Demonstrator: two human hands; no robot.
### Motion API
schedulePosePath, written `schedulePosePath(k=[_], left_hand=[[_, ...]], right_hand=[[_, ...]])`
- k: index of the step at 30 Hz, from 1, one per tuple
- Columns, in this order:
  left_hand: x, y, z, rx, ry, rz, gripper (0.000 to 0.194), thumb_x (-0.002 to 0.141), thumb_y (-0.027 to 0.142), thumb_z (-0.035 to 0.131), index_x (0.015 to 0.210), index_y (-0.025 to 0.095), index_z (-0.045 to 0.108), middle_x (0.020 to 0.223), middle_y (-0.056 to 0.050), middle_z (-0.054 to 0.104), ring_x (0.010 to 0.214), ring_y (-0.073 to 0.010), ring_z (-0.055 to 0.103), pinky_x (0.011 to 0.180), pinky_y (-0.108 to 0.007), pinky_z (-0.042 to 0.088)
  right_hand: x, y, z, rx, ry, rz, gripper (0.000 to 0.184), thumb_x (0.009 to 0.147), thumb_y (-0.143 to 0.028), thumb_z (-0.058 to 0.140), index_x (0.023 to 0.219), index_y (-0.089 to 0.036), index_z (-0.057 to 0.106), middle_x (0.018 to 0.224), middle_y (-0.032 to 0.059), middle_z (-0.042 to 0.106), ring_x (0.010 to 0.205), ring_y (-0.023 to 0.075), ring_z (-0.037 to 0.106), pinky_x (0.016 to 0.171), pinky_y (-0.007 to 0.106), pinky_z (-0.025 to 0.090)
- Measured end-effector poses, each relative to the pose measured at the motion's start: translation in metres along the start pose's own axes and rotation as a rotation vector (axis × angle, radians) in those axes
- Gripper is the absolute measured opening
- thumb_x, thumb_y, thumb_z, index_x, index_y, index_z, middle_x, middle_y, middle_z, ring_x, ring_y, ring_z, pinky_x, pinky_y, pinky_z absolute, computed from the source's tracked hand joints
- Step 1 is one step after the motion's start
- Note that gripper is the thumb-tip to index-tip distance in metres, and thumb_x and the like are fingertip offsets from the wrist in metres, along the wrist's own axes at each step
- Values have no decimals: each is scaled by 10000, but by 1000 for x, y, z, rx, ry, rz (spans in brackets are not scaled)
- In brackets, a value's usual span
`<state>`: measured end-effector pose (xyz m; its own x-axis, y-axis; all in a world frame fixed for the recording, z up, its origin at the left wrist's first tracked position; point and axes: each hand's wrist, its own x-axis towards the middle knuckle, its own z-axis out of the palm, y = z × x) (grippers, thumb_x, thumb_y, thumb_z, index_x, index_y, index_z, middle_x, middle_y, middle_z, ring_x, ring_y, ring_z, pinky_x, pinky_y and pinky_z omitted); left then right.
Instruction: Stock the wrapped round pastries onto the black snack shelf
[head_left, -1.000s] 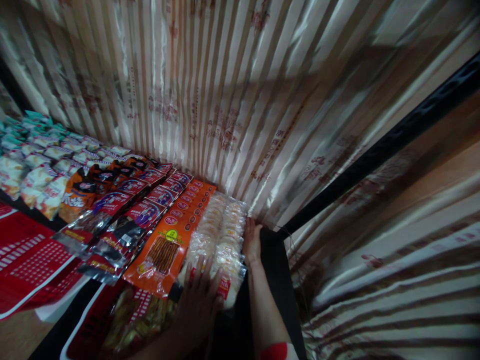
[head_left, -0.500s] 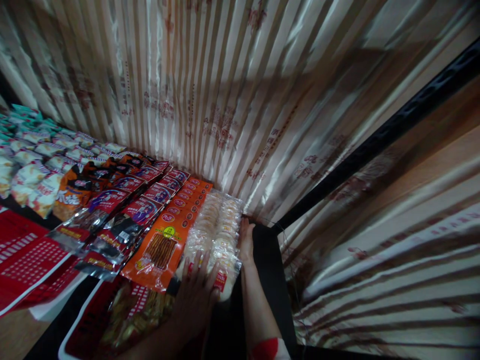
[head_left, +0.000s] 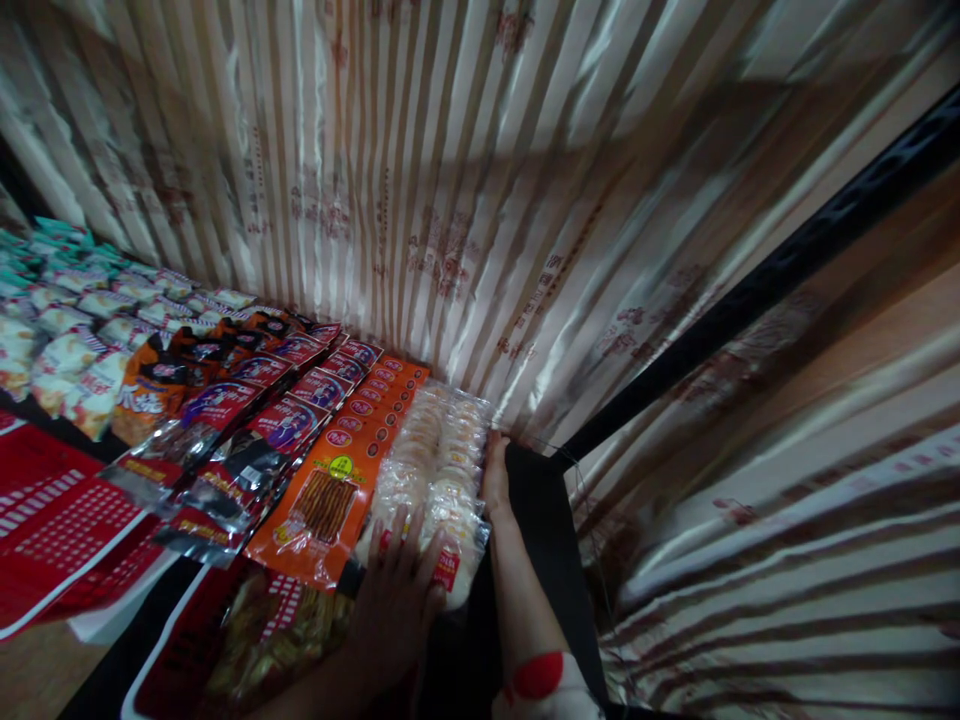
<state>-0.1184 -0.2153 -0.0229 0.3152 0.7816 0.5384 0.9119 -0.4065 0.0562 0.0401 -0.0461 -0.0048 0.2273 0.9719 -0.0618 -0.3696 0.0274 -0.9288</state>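
Note:
My left hand (head_left: 394, 605) lies palm down with fingers spread on the front end of the clear plastic packets of round white snacks (head_left: 431, 455). These packets overlap in two rows, and the front one has a red label. Along their right side rests my right hand (head_left: 496, 480), stretched out flat against the edge, its far side partly hidden. Directly left of the white packets is a row of orange snack packets (head_left: 330, 490), the front one showing brown sticks through a window.
Red and dark packets (head_left: 277, 430), orange-black bags (head_left: 154, 380) and white bags (head_left: 82, 365) continue leftward. In front stand a red basket (head_left: 60, 520) and another holding yellowish packets (head_left: 300, 630). A black metal post (head_left: 750, 300) rises at right before a pleated curtain (head_left: 450, 180).
The view has shifted slightly, so the packets and hands appear a little further right and lower. Both hands stay at the white packets.

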Motion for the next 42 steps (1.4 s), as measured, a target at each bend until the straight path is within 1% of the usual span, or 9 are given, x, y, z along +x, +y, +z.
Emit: schedulePosePath(k=[5, 9, 13, 20, 24, 30, 36, 39, 42], left_hand=[[0, 0, 2, 19, -2, 0, 501, 909, 437, 392, 1379, 262, 379, 1417, -81, 403, 1306, -271, 316, 1082, -456, 134], [1, 1, 1, 43, 27, 13, 468, 901, 450, 405, 1323, 255, 460, 1382, -75, 451, 1322, -262, 293, 1090, -441, 106], [3, 0, -1, 46, 51, 45, 445, 900, 442, 401, 1287, 245, 502, 1359, -73, 478, 1335, -267, 276, 1095, -450, 93], [1, 1, 3, 43, 30, 44, 476, 914, 394, 362, 1363, 244, 406, 1389, -60, 448, 1345, -267, 260, 1092, -468, 118], [0, 1, 4, 31, 27, 24, 491, 911, 411, 385, 1374, 247, 387, 1399, -75, 432, 1328, -261, 291, 1083, -447, 155], [1, 0, -2, -24, 37, 16, 475, 911, 393, 403, 1356, 227, 416, 1426, -92, 389, 1339, -272, 277, 1092, -458, 152], [0, 1, -5, -43, 59, -24, 484, 889, 410, 443, 1341, 237, 441, 1462, -94, 330, 1352, -305, 256, 1087, -495, 168], [0, 4, -5, -30, 49, -73, 506, 876, 394, 463, 1352, 224, 427, 1472, -109, 306, 1355, -322, 250, 1084, -529, 179], [2, 2, -6, -45, 80, -119, 523, 870, 327, 475, 1371, 200, 397, 1495, -132, 236, 1372, -345, 188, 1073, -559, 205]], right_hand=[[10, -1, 1, 25, 17, -87, 613, 827, -659, 351, 1229, -239, 545, 1203, -2, 626, 1262, 135, 437, 1081, 321, 306], [20, -1, 2, 65, 19, -41, 618, 802, -685, 367, 1150, -232, 602, 1123, 14, 668, 1159, 164, 542, 1005, 318, 414], [31, 0, 1, 79, 19, 6, 590, 796, -677, 398, 1094, -222, 627, 1048, 19, 696, 1127, 170, 566, 983, 323, 440], [37, 5, -6, 52, 58, -33, 547, 819, -653, 383, 1105, -247, 613, 1138, 0, 661, 1226, 143, 480, 1030, 337, 391], [30, 2, -8, 35, 55, -78, 546, 843, -635, 351, 1193, -273, 564, 1260, -17, 587, 1281, 114, 410, 1101, 344, 276], [-9, -6, -9, 15, 66, -116, 560, 876, -598, 302, 1309, -281, 461, 1451, -19, 360, 1357, 118, 276, 1146, 363, 159], [-79, -1, -27, 36, 125, -149, 553, 862, -609, 329, 1287, -293, 488, 1439, -31, 380, 1353, 127, 288, 1148, 360, 177], [-111, 7, -34, -62, 143, -98, 551, 836, -578, 439, 1313, -302, 455, 1460, -48, 338, 1363, 137, 269, 1148, 350, 175], [-129, 12, -36, -188, 183, -76, 593, 818, -545, 505, 1346, -290, 415, 1472, -43, 309, 1373, 134, 241, 1152, 323, 134]])
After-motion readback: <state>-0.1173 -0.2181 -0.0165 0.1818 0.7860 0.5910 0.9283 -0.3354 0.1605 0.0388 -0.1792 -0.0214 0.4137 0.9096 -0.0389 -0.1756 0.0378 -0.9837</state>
